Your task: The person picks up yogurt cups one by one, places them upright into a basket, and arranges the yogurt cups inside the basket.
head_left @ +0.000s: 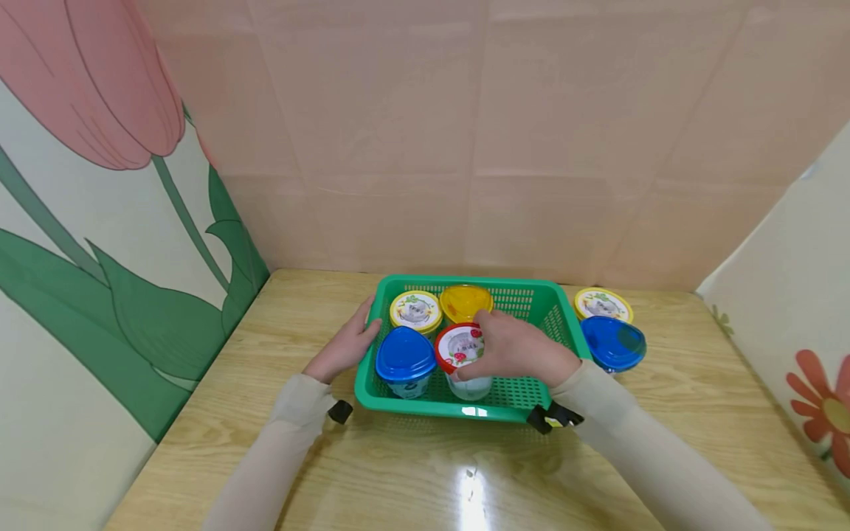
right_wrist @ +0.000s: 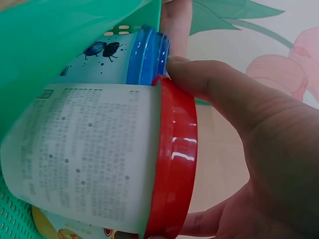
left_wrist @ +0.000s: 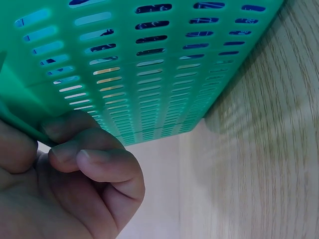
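A green plastic basket [head_left: 524,409] stands on the table with several lidded tubs inside. My left hand [head_left: 347,345] grips its left rim; in the left wrist view the fingers [left_wrist: 107,162] curl over that rim. With my right hand [head_left: 521,346] I hold a white tub with a red lid [head_left: 458,345], thumb and fingers around the lid, seen close in the right wrist view [right_wrist: 174,154]. Left of it in the basket sits a blue-lidded tub [head_left: 406,358]. Behind them are a yellow-rimmed tub [head_left: 415,311] and a tub with a clear yellow lid [head_left: 465,302].
Outside the basket's right end, a yellow-rimmed tub [head_left: 603,304] and a blue-lidded tub [head_left: 612,343] stand on the wooden table [head_left: 372,472]. A pinkish covering [head_left: 478,147] hangs behind the table, and flower-printed panels [head_left: 60,295] flank it.
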A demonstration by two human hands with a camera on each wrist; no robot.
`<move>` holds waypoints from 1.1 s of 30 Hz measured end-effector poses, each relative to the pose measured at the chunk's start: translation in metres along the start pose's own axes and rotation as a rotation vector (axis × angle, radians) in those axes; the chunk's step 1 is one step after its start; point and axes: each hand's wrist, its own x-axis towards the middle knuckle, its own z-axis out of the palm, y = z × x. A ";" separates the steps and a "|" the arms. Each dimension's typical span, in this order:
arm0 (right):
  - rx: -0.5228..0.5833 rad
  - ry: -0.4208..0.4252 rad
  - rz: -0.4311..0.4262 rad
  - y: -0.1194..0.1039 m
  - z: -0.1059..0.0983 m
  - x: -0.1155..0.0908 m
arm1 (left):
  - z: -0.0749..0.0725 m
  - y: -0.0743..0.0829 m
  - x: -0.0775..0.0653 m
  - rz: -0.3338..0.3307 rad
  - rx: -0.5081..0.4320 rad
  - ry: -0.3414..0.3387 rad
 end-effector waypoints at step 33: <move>0.039 -0.111 0.091 0.000 0.006 0.002 | -0.001 0.002 -0.003 -0.012 0.008 0.003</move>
